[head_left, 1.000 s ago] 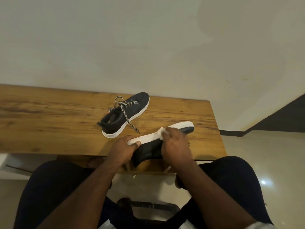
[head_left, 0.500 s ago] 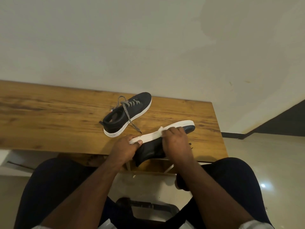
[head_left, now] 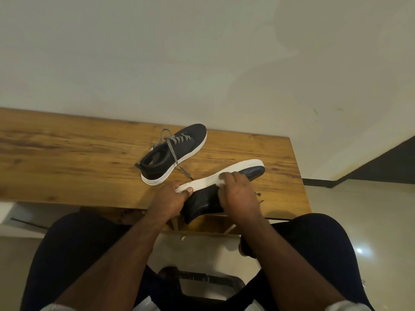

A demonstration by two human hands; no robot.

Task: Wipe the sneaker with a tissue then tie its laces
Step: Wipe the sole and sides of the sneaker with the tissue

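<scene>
Two hands are working one sneaker (head_left: 206,199), which you are holding tipped on its side over the near edge of the table (head_left: 67,158), white sole turned up and toward the wall. Your left hand (head_left: 168,200) is curling round the heel end, thumb pressing on the sole rim. Your right hand (head_left: 240,196) is pinching a small white tissue (head_left: 221,179) against the sole; most of it is hidden under your fingers. Compared with a second ago, the tissue hand is sitting a little further along the sole toward the toe, while the heel grip is looking unchanged. That suggests you are still in the wiping step, with the toe end of the sole not yet covered and the laces not yet touched.

Ahead of the tissue grip, the toe is hanging over bare wood, with the table's right edge close beyond it. Just beyond your heel grip, the other sneaker (head_left: 175,153) is resting on the table, and its striped lace (head_left: 179,167) is trailing nearly to your knuckles. Below both grips the table is ending and your knees are framing open floor.
</scene>
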